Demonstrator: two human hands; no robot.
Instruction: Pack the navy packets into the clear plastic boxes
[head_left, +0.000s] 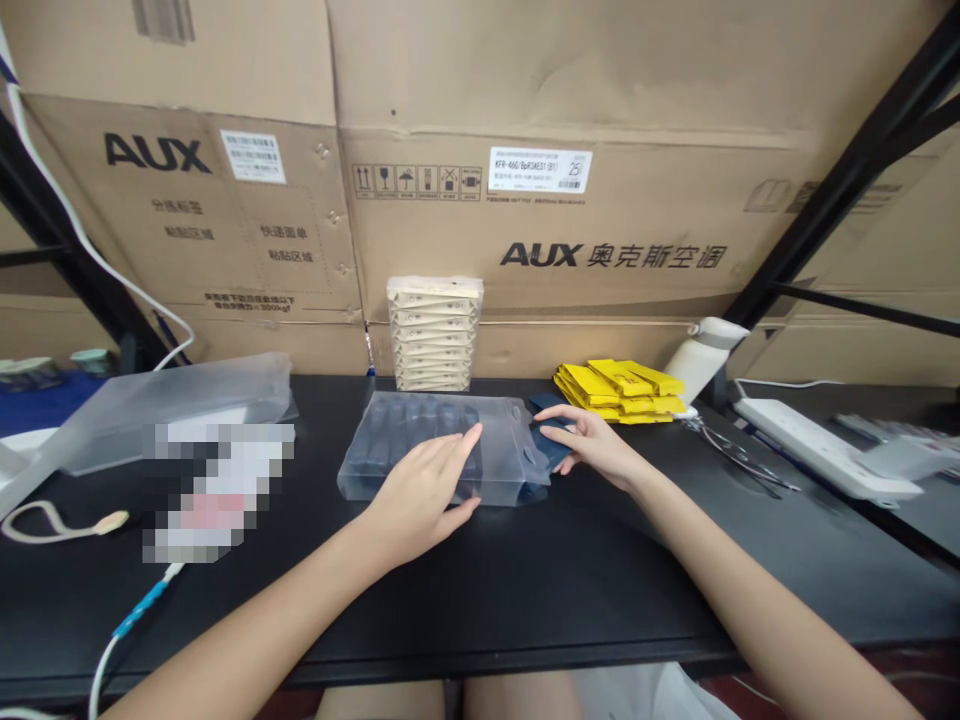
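A clear plastic box (502, 440) lies flat on the black table, with several dark blue packets (401, 425) in a row inside its left part. My left hand (427, 485) grips the box at its front side, fingers on top and thumb along the lower edge. At the box's right end, my right hand (585, 445) pinches a dark blue packet (551, 447), partly hidden by the fingers and the box flap. Behind the box stands an upright clear box of cream packets (435, 335). Beyond my right hand is a pile of yellow packets (621, 390).
Cardboard cartons (615, 220) wall off the back. To the right are a white bottle (705, 355), eyeglasses (739, 455) and a white power strip (825, 445). On the left lie another clear plastic box (187, 405), a blurred-out object with a cable (146, 605), and a cream strap (52, 520).
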